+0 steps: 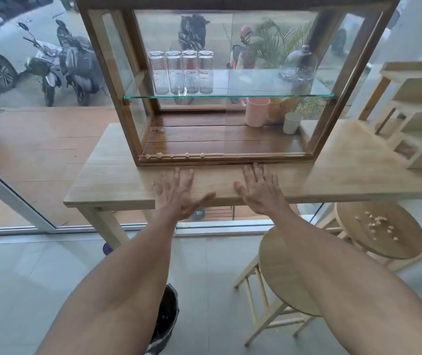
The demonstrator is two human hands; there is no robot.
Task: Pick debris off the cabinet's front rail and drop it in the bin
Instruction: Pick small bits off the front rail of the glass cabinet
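A wood-and-glass cabinet (117,80) stands on a pale wooden table (107,180). Several small pale debris bits (186,155) lie in a row along the left half of its front rail (256,157). My left hand (176,193) hovers open over the table just in front of the rail, fingers spread, holding nothing. My right hand (258,190) rests flat and open on the table to the right of it. A dark bin (166,321) stands on the floor below, mostly hidden by my left forearm.
Inside the cabinet: glass jars (180,73) on a glass shelf, a pink cup (256,112), a small white cup (291,123). Two round wooden stools (279,272) stand at the right; the far one (381,231) carries scattered bits. A wooden rack (419,119) sits at the table's right.
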